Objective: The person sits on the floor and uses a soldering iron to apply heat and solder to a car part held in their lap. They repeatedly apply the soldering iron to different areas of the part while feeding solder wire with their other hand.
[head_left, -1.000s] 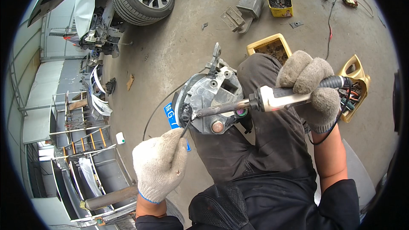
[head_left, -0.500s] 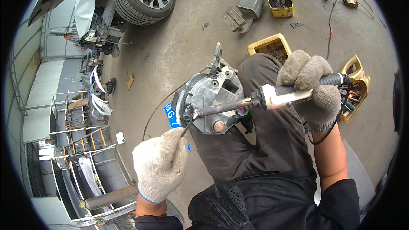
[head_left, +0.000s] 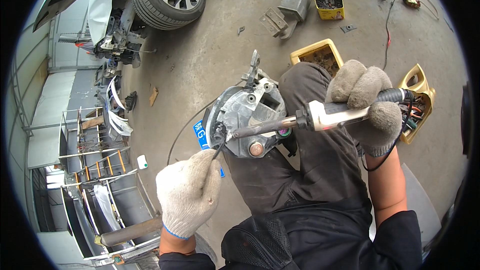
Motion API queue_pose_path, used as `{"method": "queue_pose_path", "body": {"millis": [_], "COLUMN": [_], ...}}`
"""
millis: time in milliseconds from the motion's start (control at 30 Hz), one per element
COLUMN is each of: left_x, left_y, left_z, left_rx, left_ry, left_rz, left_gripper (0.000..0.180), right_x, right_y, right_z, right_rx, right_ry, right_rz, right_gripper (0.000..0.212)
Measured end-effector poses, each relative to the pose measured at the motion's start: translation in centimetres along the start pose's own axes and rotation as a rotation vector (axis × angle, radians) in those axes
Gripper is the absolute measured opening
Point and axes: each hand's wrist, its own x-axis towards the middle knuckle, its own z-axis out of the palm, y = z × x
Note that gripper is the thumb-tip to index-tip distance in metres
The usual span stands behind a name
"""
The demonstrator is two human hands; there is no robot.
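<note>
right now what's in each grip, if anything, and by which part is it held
Right grip: the white-and-dark tool, by its rear handle. Left grip: a thin black rod, below its upper end.

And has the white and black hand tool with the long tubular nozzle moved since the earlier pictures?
No: against the square yellow tin, the tool shows no clear shift.

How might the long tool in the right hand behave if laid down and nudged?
The tool could roll, since its nozzle looks round. Straight and metal-looking, that nozzle is probably stiff, while the ribbed black tail might flex.
</note>
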Motion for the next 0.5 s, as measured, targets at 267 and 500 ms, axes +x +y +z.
{"method": "queue_pose_path", "body": {"millis": [267, 500], "left_x": [0.17, 0.18], "left_y": [-0.06, -0.16], "left_z": [0.02, 0.14], "left_rx": [0.014, 0.005], "left_ry": [-0.005, 0.01], "left_rz": [0.016, 0.026], "left_gripper": [0.014, 0.014], "right_x": [0.19, 0.13], "right_y": [0.2, 0.1], "right_z": [0.17, 0.24], "right_rx": [0.001, -0.01], "right_ry": [-0.002, 0.014], "right_rz": [-0.016, 0.001], "right_gripper": [0.031, 0.032]}}
